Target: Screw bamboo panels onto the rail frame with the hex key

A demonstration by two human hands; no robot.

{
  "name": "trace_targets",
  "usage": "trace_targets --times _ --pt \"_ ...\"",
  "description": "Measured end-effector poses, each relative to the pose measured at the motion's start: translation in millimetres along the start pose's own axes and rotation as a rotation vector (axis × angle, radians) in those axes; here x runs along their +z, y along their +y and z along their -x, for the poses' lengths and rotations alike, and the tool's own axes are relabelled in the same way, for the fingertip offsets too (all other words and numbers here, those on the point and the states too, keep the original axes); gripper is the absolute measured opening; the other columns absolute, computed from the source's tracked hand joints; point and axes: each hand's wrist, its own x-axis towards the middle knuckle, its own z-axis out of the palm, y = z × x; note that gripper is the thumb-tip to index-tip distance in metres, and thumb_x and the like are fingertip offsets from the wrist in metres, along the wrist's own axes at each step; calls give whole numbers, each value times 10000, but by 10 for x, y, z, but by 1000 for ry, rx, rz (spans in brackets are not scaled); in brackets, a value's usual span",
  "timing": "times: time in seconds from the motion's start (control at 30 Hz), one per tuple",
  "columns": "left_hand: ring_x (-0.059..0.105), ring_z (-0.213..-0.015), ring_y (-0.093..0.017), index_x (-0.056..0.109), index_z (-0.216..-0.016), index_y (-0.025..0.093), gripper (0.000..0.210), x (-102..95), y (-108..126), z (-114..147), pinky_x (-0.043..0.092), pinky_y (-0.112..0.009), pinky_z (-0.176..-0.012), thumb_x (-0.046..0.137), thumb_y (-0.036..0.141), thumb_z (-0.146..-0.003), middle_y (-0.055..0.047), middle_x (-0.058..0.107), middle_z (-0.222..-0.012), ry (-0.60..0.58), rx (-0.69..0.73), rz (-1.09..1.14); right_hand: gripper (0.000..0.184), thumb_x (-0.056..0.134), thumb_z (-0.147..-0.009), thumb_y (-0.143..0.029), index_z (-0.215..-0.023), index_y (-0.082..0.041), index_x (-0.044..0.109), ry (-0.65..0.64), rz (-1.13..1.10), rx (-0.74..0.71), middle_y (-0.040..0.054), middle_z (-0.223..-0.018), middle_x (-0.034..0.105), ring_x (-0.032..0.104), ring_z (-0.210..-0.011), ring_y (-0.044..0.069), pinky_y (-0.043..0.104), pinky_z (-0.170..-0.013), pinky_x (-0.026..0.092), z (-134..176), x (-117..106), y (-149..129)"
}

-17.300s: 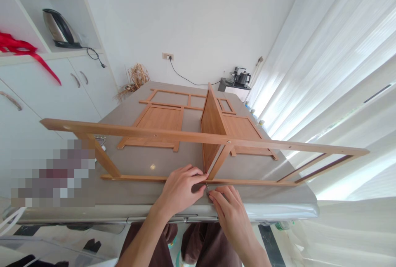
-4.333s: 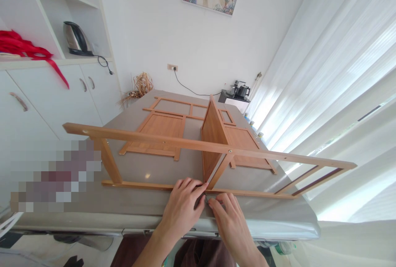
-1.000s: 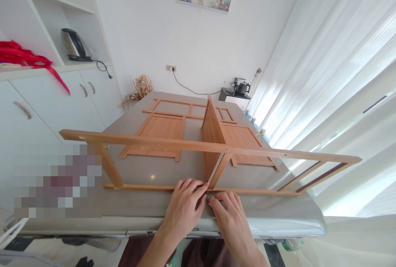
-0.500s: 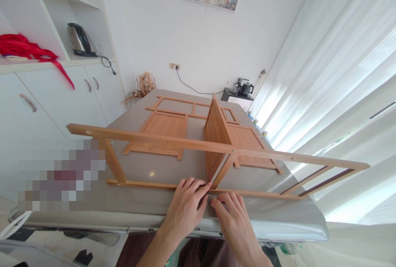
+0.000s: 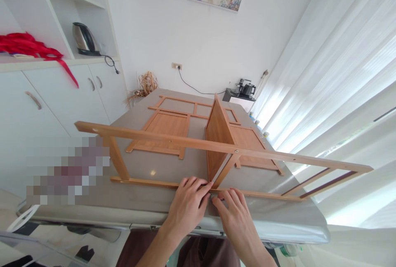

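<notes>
A long wooden ladder-like frame [image 5: 198, 145] stands on its edge across the near side of the table. An upright wooden panel [image 5: 218, 133] meets its middle crossbar from behind. My left hand [image 5: 189, 203] is closed around the lower rail at that joint, its fingertips against the panel's bottom corner. Just right of it, my right hand [image 5: 234, 208] has its fingers pinched together at the same rail. A small metal piece [image 5: 210, 196] shows between the two hands; whether it is a screw or a tool, I cannot tell. The fingers partly hide it.
Flat on the grey table [image 5: 139, 203] behind the frame lie a left wooden panel [image 5: 163, 133], a right wooden panel [image 5: 252, 145] and an open wooden frame [image 5: 177, 105]. White cabinets [image 5: 62, 98] with a kettle [image 5: 84, 39] stand left. White curtains [image 5: 312, 93] hang right.
The whole view has shifted slightly, so everything appears a little further right. Both hands stay at the lower joint, with the right fingers turned only slightly.
</notes>
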Motion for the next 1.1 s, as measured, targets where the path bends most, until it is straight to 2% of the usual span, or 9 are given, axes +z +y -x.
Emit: trace_targets --times 0.27,0.6,1.1 --pt "568 -1022 -207 571 -1351 313 418 4 3 8 427 -403 -888 548 168 -960 -26 673 -1123 6 11 7 230 439 -984 -104 -948 -210 640 -31 17 17 29 -892 586 526 -827 188 413 -959 385 58 25 9" --pt "564 -1023 -211 592 -1329 319 383 18 -19 6 426 -410 -900 557 192 -970 -19 679 -1116 8 -3 34 252 403 -1012 -143 -974 -215 641 2 -5 27 41 -907 599 538 -849 194 418 -948 403 68 27 -10" --pt "574 -997 -194 594 -1327 328 403 14 -5 3 443 -388 -876 595 185 -951 -2 682 -1092 22 -1 12 281 378 -1008 -134 -990 -209 648 46 -18 29 48 -905 590 534 -836 196 370 -849 420 74 12 -9"
